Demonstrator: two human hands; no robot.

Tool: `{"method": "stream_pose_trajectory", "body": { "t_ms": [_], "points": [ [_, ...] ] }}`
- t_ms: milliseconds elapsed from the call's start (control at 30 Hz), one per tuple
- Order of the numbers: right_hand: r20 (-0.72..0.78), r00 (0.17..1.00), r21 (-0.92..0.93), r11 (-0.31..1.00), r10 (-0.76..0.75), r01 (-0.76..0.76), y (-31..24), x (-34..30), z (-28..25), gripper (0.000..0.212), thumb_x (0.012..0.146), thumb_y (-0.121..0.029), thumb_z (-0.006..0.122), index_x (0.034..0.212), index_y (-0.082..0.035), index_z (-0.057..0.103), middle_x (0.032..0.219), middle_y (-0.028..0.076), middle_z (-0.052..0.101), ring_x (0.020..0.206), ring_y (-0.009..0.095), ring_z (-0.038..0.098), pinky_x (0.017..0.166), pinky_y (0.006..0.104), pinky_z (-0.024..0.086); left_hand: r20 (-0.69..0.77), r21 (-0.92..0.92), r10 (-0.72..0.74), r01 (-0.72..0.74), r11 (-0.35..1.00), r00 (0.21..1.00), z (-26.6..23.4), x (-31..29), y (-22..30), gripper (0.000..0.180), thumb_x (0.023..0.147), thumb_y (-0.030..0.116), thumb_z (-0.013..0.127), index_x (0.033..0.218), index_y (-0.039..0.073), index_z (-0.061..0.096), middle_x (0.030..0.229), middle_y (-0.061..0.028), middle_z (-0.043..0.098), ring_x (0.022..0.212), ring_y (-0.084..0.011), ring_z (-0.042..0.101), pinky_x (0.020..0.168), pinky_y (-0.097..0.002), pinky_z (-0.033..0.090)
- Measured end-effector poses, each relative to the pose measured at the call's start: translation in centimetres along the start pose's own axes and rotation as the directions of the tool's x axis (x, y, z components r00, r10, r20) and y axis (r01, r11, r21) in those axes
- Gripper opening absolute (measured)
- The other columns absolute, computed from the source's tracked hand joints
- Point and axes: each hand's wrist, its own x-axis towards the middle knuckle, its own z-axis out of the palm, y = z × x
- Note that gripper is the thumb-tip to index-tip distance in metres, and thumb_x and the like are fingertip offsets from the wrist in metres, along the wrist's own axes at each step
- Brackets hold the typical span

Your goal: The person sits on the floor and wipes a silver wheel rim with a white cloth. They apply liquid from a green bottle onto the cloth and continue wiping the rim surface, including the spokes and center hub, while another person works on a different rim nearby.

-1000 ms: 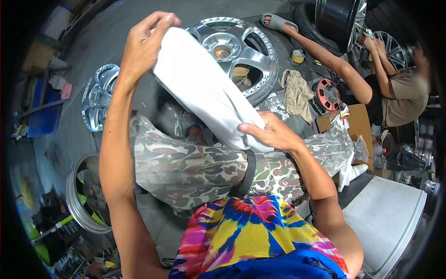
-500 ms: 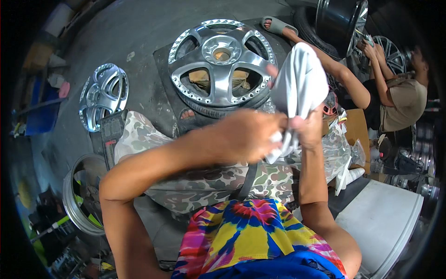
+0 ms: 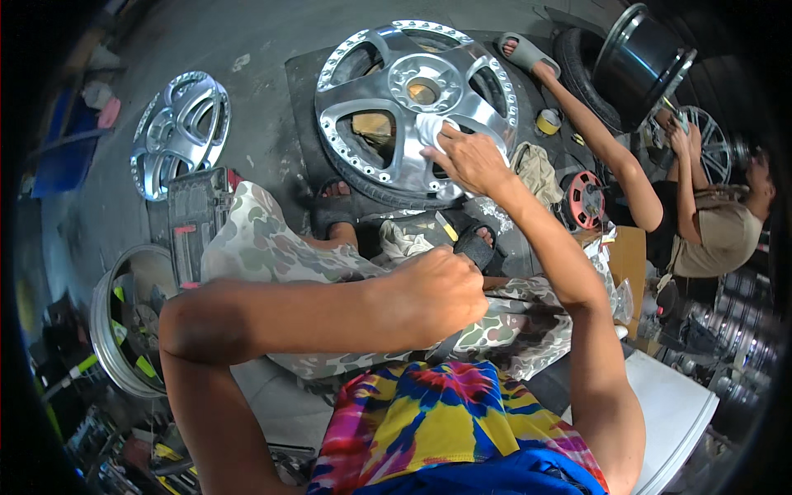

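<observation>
Because the right hand (image 3: 472, 161) covers most of it, only the edges of a crumpled white fabric cloth (image 3: 430, 126) show. Also hidden beneath that hand is part of a shiny silver metal five-spoke wheel (image 3: 399, 82), and the left forearm (image 3: 305, 318) blocks some of the green-and-brown camouflage trousers (image 3: 256, 235). Clutter along the dark lower-left rim is hard to make out.

The right hand is clamped on the cloth, fingers bent over it, and bears it against the wheel's face, just below and right of the hub. The left hand (image 3: 450, 301) is curled into a fist, fingers together, above the lap; whether anything sits inside cannot be told. The wheel lies flat, beyond that fist and apart from it, with the cloth between the right hand and the metal.
</observation>
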Motion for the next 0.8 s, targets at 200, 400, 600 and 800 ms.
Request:
{"method": "stream_pose_trajectory", "body": {
  "t_ms": [200,400,600,800],
  "points": [
    [-0.023,1.0,-0.043,0.999,-0.018,0.016,0.0,1.8,0.8,0.039,0.109,-0.036,0.054,0.091,-0.003,0.066,0.102,0.014,0.067,0.075,0.036,0.071,0.067,0.0464,0.056,0.021,-0.086,-0.038,0.039,0.996,0.999,-5.2,-1.1,-1.3,0.024,0.087,0.018,0.069,0.099,-0.003,0.066,0.095,-0.0137,0.066,0.097,-0.0298,0.068,0.082,-0.0417,0.054],
    [-0.014,0.999,-0.047,0.998,-0.05,0.049,-0.2,3.0,0.4,0.035,0.108,-0.033,0.056,0.098,-0.002,0.068,0.108,0.013,0.07,0.072,0.036,0.072,0.062,0.0459,0.057,-0.127,-0.075,-0.038,0.028,0.997,0.991,-5.5,-1.3,-1.6,0.022,0.085,0.013,0.065,0.098,-0.004,0.065,0.094,-0.0141,0.065,0.093,-0.0302,0.068,0.081,-0.0416,0.054],
    [-0.026,0.999,-0.105,0.994,-0.043,0.04,0.1,3.0,1.4,0.031,0.107,-0.032,0.057,0.101,-0.003,0.067,0.111,0.014,0.069,0.077,0.035,0.073,0.066,0.0444,0.059,-0.086,-0.038,-0.076,0.073,0.997,0.993,-6.9,-2.3,-1.4,0.022,0.085,0.012,0.065,0.1,-0.005,0.063,0.096,-0.0156,0.064,0.095,-0.0314,0.066,0.081,-0.0419,0.053],
    [-0.002,1.0,-0.018,1.0,0.007,-0.007,-1.2,5.5,1.1,0.036,0.108,-0.033,0.053,0.102,-0.001,0.068,0.113,0.016,0.068,0.087,0.04,0.072,0.079,0.0519,0.057,-0.366,-0.095,0.035,-0.075,0.993,0.93,-5.6,-3.0,-2.6,0.025,0.092,0.016,0.068,0.108,-0.002,0.062,0.102,-0.0167,0.061,0.095,-0.031,0.063,0.083,-0.0445,0.05]
  ]
}}
